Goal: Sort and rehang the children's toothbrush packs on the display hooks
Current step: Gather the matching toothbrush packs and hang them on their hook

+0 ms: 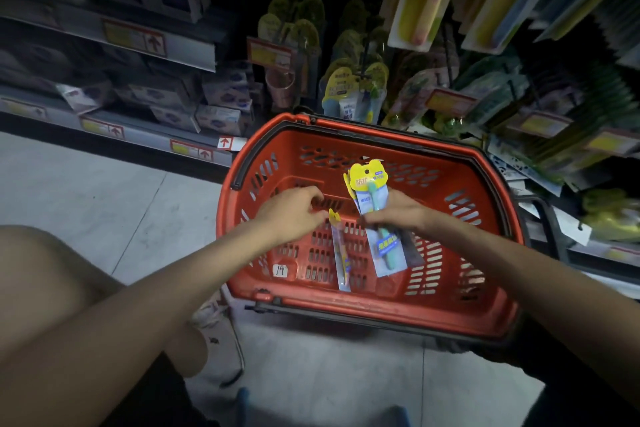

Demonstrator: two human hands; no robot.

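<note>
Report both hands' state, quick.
Left hand: fingers pinch the yellow top of a single toothbrush pack.
Right hand: grips a bunch of toothbrush packs.

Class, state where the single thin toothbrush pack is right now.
Head view: the thin pack is in the red basket, its yellow top at the left hand, just left of the bundle the right hand grips.
</note>
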